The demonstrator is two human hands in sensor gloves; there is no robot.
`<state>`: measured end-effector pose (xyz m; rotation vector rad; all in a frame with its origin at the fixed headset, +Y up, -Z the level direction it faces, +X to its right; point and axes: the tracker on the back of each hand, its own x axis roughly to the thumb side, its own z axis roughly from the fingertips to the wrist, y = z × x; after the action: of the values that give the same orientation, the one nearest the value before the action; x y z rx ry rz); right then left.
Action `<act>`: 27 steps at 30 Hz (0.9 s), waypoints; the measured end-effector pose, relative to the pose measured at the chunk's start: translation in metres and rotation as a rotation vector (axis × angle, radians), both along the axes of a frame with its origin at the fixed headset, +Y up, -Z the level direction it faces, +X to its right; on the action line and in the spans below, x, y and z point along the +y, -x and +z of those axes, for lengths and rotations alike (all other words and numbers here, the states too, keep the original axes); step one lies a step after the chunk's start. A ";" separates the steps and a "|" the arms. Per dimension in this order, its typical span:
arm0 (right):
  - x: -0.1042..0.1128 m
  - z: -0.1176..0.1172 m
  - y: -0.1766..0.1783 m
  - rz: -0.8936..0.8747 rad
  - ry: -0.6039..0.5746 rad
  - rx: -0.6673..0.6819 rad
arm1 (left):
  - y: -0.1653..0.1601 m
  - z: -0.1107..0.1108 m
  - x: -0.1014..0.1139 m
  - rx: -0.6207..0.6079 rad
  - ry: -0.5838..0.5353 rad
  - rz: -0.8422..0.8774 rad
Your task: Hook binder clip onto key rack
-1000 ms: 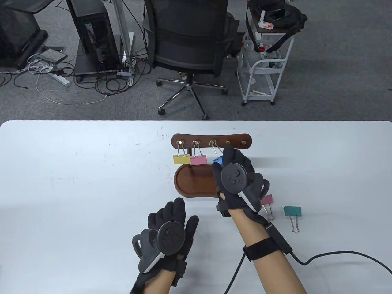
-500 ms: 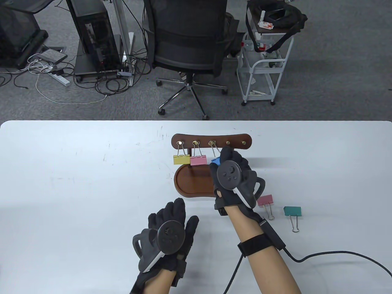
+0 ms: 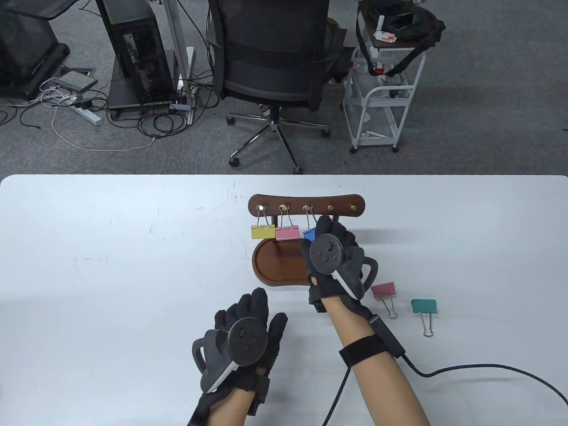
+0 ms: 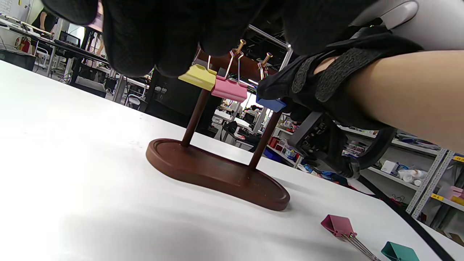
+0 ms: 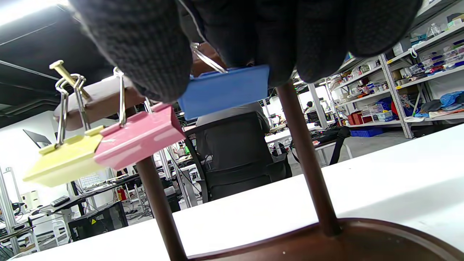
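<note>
A brown wooden key rack with brass hooks stands on an oval base at mid table. A yellow clip and a pink clip hang on its two left hooks. My right hand pinches a blue clip whose wire handle sits over the third hook; the right wrist view shows the blue clip between my fingers. My left hand rests flat on the table in front of the rack, holding nothing.
A loose pink clip and a teal clip lie on the table to the right of the base. The two right hooks are bare. My right wrist's cable trails to the right edge.
My right hand has shifted a little left and down with the blue clip, whose handle now hangs straighter from the third hook. The left hand has not moved.
</note>
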<state>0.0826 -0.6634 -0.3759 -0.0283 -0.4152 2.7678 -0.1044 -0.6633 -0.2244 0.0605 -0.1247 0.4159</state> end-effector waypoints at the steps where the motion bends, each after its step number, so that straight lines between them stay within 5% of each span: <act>1: -0.001 0.000 0.001 0.002 -0.001 -0.001 | 0.000 0.000 0.000 0.000 -0.001 0.000; 16: -0.006 0.000 0.000 0.018 0.014 0.037 | 0.000 -0.001 -0.001 -0.003 0.001 -0.005; 27: 0.009 0.018 -0.020 0.008 0.014 0.102 | 0.000 -0.001 -0.002 -0.005 -0.011 0.000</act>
<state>0.1024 -0.6540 -0.3580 0.1102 -0.3696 2.7656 -0.1046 -0.6649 -0.2253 0.0699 -0.1316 0.4150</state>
